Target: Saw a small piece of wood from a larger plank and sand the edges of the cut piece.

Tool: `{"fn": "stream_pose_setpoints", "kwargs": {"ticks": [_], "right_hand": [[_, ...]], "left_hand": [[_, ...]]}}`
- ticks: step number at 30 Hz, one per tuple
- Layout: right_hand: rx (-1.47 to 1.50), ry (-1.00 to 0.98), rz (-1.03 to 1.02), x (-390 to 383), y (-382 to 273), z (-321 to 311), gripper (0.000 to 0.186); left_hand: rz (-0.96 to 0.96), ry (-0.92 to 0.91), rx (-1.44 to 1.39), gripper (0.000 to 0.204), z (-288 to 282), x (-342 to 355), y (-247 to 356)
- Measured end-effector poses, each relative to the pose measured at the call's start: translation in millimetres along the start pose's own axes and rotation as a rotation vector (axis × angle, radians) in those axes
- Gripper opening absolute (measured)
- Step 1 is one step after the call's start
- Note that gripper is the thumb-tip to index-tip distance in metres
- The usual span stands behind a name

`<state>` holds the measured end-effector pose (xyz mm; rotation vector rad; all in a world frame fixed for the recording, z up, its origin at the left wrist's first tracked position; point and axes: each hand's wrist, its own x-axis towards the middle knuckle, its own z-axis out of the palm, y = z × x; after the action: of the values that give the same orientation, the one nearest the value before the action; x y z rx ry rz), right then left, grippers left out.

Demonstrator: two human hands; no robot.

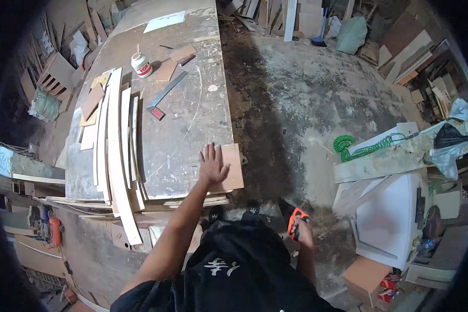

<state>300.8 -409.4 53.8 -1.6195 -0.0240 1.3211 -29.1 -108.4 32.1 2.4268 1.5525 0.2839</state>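
My left hand lies flat, fingers spread, on a small light wood board at the near right corner of the worktable. The board juts slightly past the table's right edge. Low at my right side, my right hand is wrapped round the orange and black handle of a hand saw. Its dark blade is hard to make out against the floor. Farther up the table lies a try square with a red patch on its stock. Beyond it stands a white glue bottle.
Long wood strips pile along the table's left side, some overhanging the front edge. Wood offcuts lie near the bottle. A green coiled hose rests on a bench at the right. A brown box sits on the floor.
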Motion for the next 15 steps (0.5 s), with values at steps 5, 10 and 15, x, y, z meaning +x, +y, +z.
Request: {"fn": "stream_pose_setpoints", "kwargs": {"ticks": [5, 10, 15], "right_hand": [[-0.168, -0.084, -0.129, -38.6, -66.8, 100.0, 0.029], [-0.409, -0.054, -0.316, -47.9, -85.8, 159.1, 0.027], [-0.293, -0.155, -0.491, -55.8, -81.9, 199.4, 0.026]], "left_hand": [[-0.074, 0.03, 0.055, 0.092, -4.9, 19.2, 16.8], [-0.084, -0.015, 0.026, 0.088, -0.4, 25.2, 22.2], [-0.13, -0.001, 0.052, 0.088, -0.9, 29.4, 30.0]]}}
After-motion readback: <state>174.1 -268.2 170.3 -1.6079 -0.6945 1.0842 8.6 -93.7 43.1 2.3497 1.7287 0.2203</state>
